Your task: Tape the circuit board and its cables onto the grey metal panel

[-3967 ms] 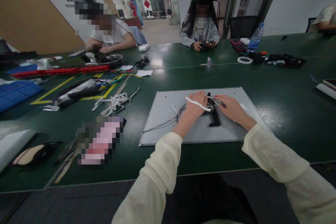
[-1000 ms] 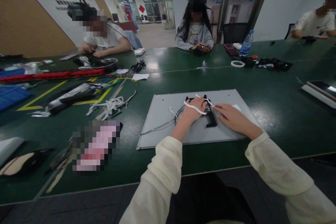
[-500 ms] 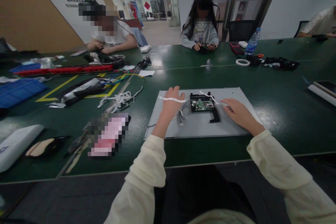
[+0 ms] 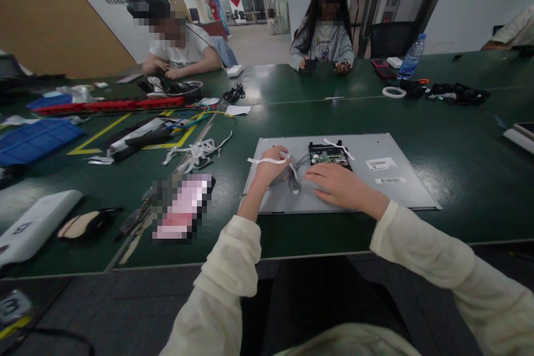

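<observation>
A grey metal panel (image 4: 400,197) lies flat on the green table (image 4: 459,133) in front of me. A small circuit board in a black bracket (image 4: 329,154) sits on its far middle, with a white tape strip across it. My left hand (image 4: 270,166) rests curled on the panel's left part, on a bundle of grey wires (image 4: 292,173), and a white tape strip (image 4: 267,160) is stuck across its back. My right hand (image 4: 336,184) lies on the panel just right of the wires, below the board, fingers pointing left toward the wire ends.
Left of the panel lie loose white tape strips (image 4: 196,151), a pixelated pink item (image 4: 180,207), a blue tray (image 4: 35,140) and a red bar (image 4: 108,104). Two people work across the table. A water bottle (image 4: 411,57) and tape roll (image 4: 394,92) stand far right.
Both hands left the circuit board. My left hand went left, then settled on the wire bundle. My right hand slid left across the panel to the wires. The board now shows uncovered.
</observation>
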`<state>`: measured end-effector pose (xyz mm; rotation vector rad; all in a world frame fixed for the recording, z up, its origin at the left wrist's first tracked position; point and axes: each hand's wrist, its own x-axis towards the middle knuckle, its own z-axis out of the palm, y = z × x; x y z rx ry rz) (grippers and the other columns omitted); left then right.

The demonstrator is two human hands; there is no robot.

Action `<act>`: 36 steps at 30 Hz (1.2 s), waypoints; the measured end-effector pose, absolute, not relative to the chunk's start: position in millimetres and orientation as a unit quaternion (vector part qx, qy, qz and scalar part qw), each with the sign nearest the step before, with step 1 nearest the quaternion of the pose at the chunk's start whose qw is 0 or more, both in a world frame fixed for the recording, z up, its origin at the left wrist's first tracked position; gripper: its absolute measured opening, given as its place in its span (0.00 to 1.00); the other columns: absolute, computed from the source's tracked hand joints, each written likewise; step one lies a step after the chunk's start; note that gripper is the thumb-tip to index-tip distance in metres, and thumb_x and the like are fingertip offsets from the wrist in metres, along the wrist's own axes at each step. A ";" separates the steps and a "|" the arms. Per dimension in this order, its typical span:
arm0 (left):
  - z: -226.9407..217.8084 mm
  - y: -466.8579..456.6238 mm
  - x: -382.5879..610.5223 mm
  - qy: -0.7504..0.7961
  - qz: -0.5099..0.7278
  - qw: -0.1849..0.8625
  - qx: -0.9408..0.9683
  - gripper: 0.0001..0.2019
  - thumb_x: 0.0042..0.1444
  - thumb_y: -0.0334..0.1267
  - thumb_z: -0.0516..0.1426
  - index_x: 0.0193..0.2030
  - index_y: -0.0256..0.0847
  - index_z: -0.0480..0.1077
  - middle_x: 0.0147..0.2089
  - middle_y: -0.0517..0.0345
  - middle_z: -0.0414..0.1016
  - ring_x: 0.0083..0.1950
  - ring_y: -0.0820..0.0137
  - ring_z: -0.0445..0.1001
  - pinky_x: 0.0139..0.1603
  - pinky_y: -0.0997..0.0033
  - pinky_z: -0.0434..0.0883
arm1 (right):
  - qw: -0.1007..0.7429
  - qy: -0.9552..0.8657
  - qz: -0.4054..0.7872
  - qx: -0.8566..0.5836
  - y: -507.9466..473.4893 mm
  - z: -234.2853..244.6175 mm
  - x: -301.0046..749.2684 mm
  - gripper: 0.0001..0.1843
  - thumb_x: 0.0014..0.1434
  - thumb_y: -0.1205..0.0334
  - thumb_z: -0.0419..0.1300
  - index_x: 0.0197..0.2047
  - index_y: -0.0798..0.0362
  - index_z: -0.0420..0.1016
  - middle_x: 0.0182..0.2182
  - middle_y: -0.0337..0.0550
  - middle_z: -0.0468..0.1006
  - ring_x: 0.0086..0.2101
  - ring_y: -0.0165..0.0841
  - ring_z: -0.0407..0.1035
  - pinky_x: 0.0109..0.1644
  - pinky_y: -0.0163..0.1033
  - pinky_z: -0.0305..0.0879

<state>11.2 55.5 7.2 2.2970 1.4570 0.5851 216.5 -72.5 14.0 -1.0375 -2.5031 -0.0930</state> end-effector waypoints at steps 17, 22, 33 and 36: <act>-5.3 62.2 2.8 0.512 0.241 0.219 0.795 0.12 0.52 0.39 0.57 0.41 0.38 0.74 0.33 0.56 0.76 0.38 0.65 0.75 0.42 0.68 0.71 | 0.114 -0.893 -0.088 -0.426 -55.0 -1.2 186.3 0.10 0.64 0.70 0.54 0.45 0.59 0.75 0.42 0.50 0.77 0.43 0.37 0.70 0.47 0.40 0.63; 7.5 17.4 7.4 0.548 0.292 0.106 0.777 0.27 0.56 0.44 0.56 0.60 0.32 0.60 0.58 0.38 0.63 0.51 0.60 0.73 0.51 0.60 0.70 | 0.166 -0.863 -0.087 -0.468 -58.0 -3.4 185.8 0.11 0.66 0.69 0.51 0.45 0.59 0.74 0.41 0.50 0.76 0.41 0.35 0.70 0.44 0.38 0.63; 12.2 -48.0 13.2 0.548 0.130 -0.009 0.826 0.27 0.51 0.49 0.62 0.55 0.40 0.63 0.52 0.43 0.67 0.52 0.52 0.69 0.50 0.54 0.68 | 0.258 -0.807 -0.105 -0.521 -54.5 1.0 191.0 0.12 0.66 0.68 0.49 0.43 0.57 0.74 0.41 0.50 0.75 0.42 0.36 0.67 0.45 0.38 0.61; 11.8 -38.5 8.2 0.531 0.108 0.003 0.840 0.15 0.56 0.41 0.58 0.50 0.41 0.68 0.46 0.48 0.70 0.48 0.57 0.71 0.46 0.60 0.69 | 0.242 -0.818 -0.117 -0.509 -55.2 0.7 189.5 0.13 0.66 0.69 0.49 0.42 0.56 0.75 0.39 0.50 0.74 0.43 0.36 0.66 0.45 0.38 0.60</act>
